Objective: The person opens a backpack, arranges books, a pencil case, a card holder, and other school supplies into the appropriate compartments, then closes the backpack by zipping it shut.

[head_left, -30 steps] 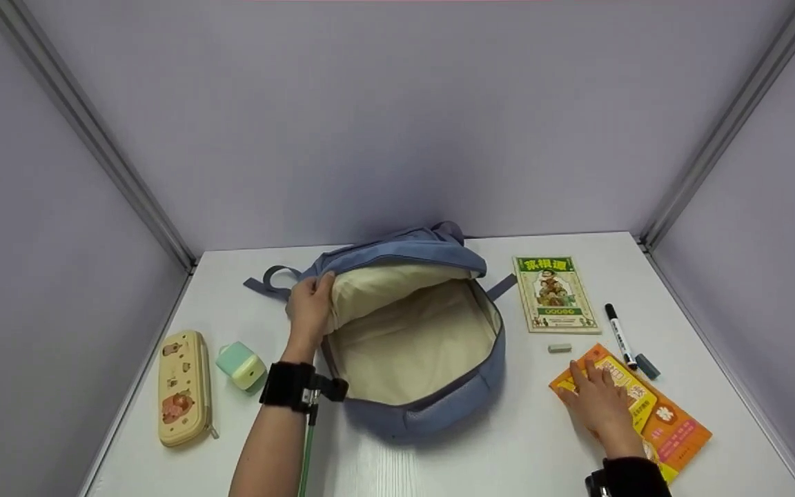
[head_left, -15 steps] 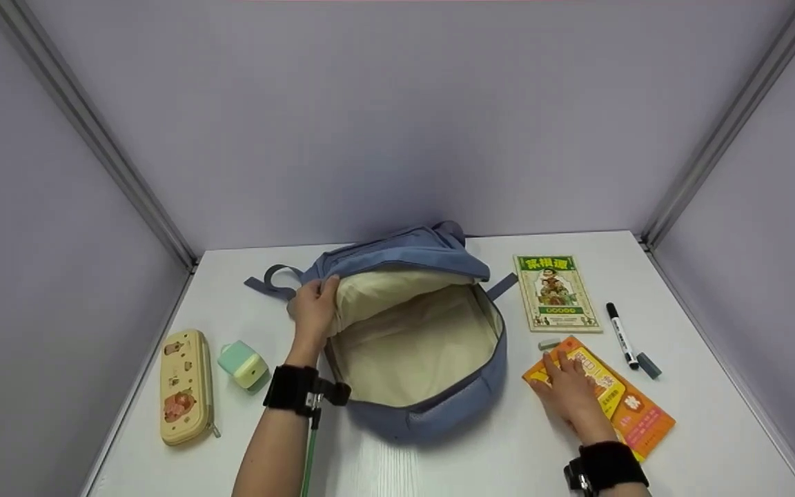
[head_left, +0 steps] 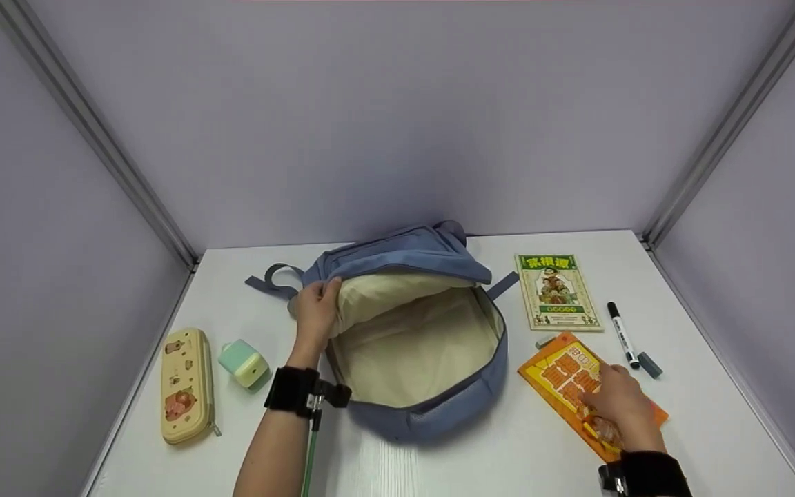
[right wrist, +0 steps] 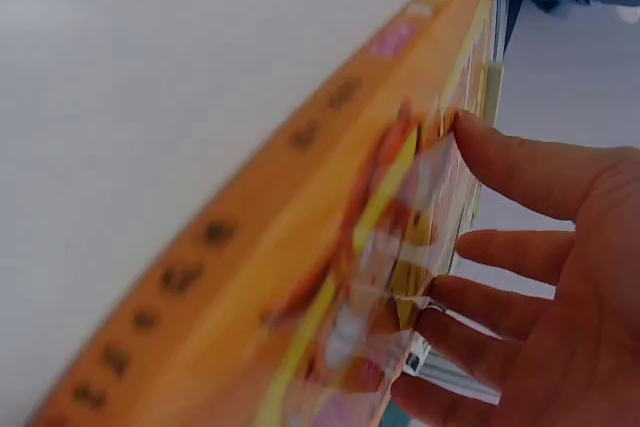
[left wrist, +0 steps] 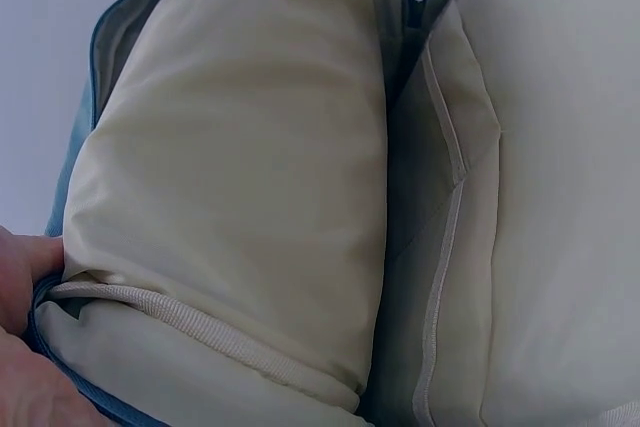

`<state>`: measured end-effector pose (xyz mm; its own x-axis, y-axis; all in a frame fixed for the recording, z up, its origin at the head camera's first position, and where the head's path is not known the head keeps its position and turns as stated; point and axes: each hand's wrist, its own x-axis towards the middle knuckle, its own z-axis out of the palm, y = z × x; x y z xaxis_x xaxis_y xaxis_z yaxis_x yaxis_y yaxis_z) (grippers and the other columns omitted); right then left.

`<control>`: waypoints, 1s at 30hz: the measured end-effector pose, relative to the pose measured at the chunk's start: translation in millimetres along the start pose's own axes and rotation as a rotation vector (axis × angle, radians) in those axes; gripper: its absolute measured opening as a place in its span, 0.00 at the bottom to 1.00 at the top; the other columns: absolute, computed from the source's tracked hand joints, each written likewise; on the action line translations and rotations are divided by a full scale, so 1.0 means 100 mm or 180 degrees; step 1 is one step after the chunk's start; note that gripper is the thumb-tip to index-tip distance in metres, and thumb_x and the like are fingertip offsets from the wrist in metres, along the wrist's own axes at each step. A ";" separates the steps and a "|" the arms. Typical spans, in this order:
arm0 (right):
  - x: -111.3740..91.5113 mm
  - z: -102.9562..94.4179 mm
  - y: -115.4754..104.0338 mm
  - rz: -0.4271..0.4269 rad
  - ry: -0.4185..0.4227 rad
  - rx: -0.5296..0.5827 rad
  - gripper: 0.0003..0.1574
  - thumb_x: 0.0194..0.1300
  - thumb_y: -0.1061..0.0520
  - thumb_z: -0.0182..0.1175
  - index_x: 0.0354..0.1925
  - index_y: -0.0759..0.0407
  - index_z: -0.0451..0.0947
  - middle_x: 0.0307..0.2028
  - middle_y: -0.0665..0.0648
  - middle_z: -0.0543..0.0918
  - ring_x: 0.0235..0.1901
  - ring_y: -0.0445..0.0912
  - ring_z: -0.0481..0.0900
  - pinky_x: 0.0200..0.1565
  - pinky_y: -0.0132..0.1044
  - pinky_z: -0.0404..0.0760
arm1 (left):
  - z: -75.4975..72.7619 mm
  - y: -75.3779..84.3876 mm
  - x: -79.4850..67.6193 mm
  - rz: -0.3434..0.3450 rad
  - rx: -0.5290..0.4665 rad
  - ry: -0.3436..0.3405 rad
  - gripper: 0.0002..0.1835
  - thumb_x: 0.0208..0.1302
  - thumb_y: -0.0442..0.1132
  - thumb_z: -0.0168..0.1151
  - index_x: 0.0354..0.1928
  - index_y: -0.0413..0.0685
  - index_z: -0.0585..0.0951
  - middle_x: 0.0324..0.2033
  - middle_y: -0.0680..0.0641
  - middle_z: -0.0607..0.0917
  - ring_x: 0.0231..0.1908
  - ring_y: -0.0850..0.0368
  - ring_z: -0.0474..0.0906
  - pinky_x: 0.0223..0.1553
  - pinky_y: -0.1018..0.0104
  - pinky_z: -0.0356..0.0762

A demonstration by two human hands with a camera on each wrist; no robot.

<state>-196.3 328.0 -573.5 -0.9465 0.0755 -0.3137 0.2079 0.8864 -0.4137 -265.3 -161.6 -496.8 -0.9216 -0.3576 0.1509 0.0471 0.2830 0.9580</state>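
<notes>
A blue backpack (head_left: 421, 421) lies unzipped with its cream lining showing. My left hand (head_left: 316, 310) grips the left edge of its raised flap (head_left: 415, 262); in the left wrist view the thumb and fingers hold the blue rim at lower left. An orange and yellow book (head_left: 563, 373) with a glossy cover lies flat to the right. Over its right part is my right hand (head_left: 622, 404), thumb spread away from the fingers. In the right wrist view, the fairly straight fingers (right wrist: 490, 307) reach to the glossy cover; the head view hides most of them.
A green-and-cream book (head_left: 558, 293) lies behind the orange one, with a small grey-green block (head_left: 544, 342) partly covered between them. A black-and-white marker (head_left: 622, 335) and a dark green block (head_left: 650, 365) lie right. Left are a yellow pencil case (head_left: 187, 386) and a green-yellow box-shaped item (head_left: 244, 366).
The orange book has slid left under my right hand, partly covering the small block. My right hand has since shifted right and back across the cover. My left hand still holds the flap.
</notes>
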 end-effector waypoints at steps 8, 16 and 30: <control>-0.16 -0.25 0.29 0.0802 -0.0325 0.0150 0.44 0.52 0.44 0.73 0.45 0.81 0.69 0.30 0.67 0.74 0.32 0.58 0.75 0.32 0.48 0.74 | -0.01 0.00 0.00 0.0011 0.0049 -0.0022 0.19 0.72 0.42 0.57 0.20 0.47 0.70 0.17 0.53 0.68 0.20 0.59 0.65 0.24 0.68 0.64; -0.14 -0.27 0.45 0.0932 -0.0454 0.0261 0.59 0.45 0.33 0.76 0.48 0.83 0.65 0.32 0.69 0.74 0.36 0.62 0.70 0.39 0.49 0.71 | -0.01 0.00 -0.02 0.0088 0.0054 -0.0128 0.21 0.73 0.43 0.56 0.19 0.48 0.67 0.16 0.53 0.65 0.17 0.61 0.62 0.23 0.65 0.62; -0.18 -0.25 0.48 0.1027 -0.0507 0.0439 0.71 0.41 0.28 0.75 0.51 0.84 0.56 0.37 0.71 0.72 0.39 0.61 0.70 0.42 0.50 0.71 | -0.01 0.01 -0.01 -0.0052 0.0104 -0.0118 0.19 0.73 0.44 0.56 0.21 0.47 0.69 0.19 0.52 0.67 0.22 0.57 0.66 0.27 0.64 0.65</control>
<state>-175.6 381.2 -566.2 -0.7790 0.2591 -0.5710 0.5304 0.7579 -0.3798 -263.6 -161.8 -496.0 -0.9359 -0.3292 0.1256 0.0199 0.3066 0.9516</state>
